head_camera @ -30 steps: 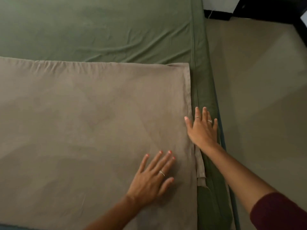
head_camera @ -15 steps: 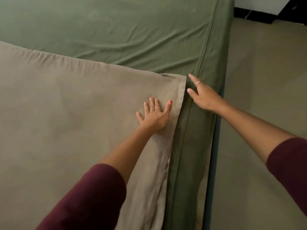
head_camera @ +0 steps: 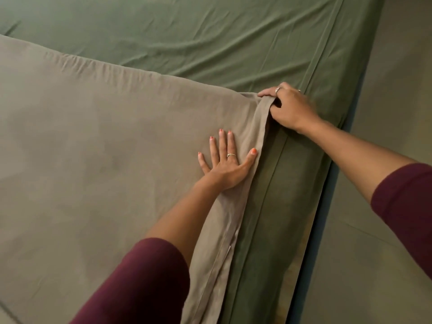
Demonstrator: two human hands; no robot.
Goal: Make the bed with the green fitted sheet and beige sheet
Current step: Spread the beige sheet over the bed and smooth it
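The beige sheet [head_camera: 98, 160] lies spread over the left and lower part of the frame, covering most of the bed, with its top edge running diagonally from the upper left toward the centre right. Beyond it, the green fitted sheet [head_camera: 210, 36] shows across the upper part of the frame and down the side of the mattress at the lower centre right, creased in several places.

The left hand [head_camera: 225, 162] rests flat on the beige sheet near its right edge, fingers straight and spread, the thumb close to the hem; a ring sits on one finger. The right hand [head_camera: 291, 107], at the centre right, has its fingers curled around the top corner of the beige sheet, bunching the cloth into a small fold. Both arms wear dark red sleeves [head_camera: 145, 284]. The floor [head_camera: 385, 113] fills the right side of the frame.
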